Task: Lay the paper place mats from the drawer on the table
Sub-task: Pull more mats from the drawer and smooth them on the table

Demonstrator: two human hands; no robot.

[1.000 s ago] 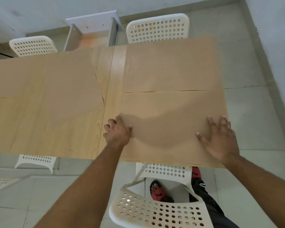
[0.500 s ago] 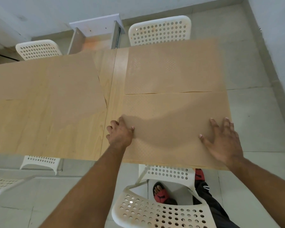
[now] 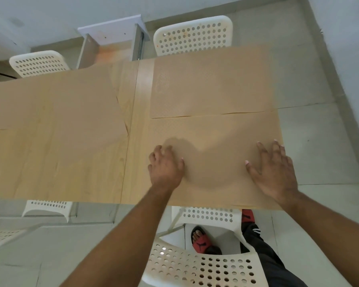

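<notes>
Over the last second the left hand has slid from the left edge of the brown rectangular paper place mat a little further onto the sheet. The mat itself has barely shifted. I judge this to be final smoothing, with this mat as good as laid.

The left hand's fingers are loosely bent with the tips on the paper, gripping nothing. The right hand lies flat and spread by the mat's right edge, also holding nothing. The mat sits at the near right end of the light wooden worktop.

I count three mats for certain:
- this one
- a second just beyond it
- a third on the far left

Whether a fourth lies near left I cannot tell.

There are five white perforated plastic chairs, one of them cut off at the left, and one white open drawer.
</notes>
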